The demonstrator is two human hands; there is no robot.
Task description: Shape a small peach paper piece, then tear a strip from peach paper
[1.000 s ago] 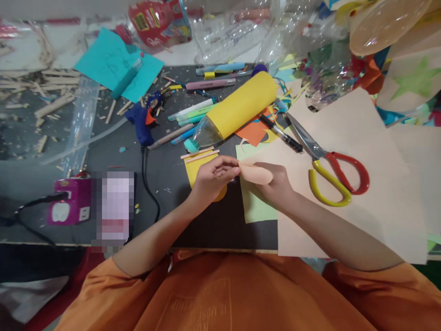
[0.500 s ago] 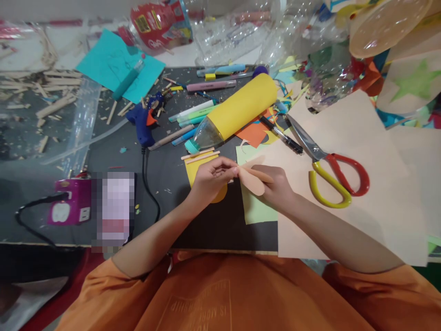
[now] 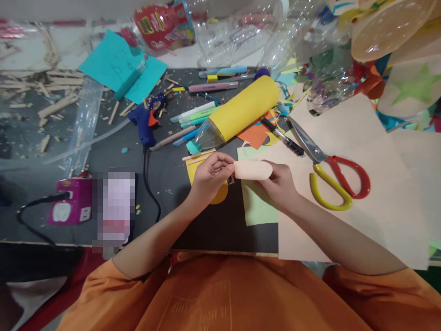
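Between my hands is a pale peach paper cutout with a rounded right end. My left hand pinches its narrow left end between thumb and fingers. My right hand grips the rounded end, its fingertips partly hidden behind the paper. Below my left hand lies a yellow paper piece with thin sticks across its top. A light green paper sheet rests under my right hand. Just beyond my hands lies a bottle wrapped in yellow paper, with a teal cap.
Large scissors with red and yellow handles lie on a big peach sheet at right. A blue glue gun, several markers, a purple power adapter and wood scraps are at left. Clear bottles stand behind.
The peach paper cutout has turned from a downward slant, with its flaps apart, to nearly level and facing up. My right hand has shifted slightly with it; my left hand keeps its pinch.
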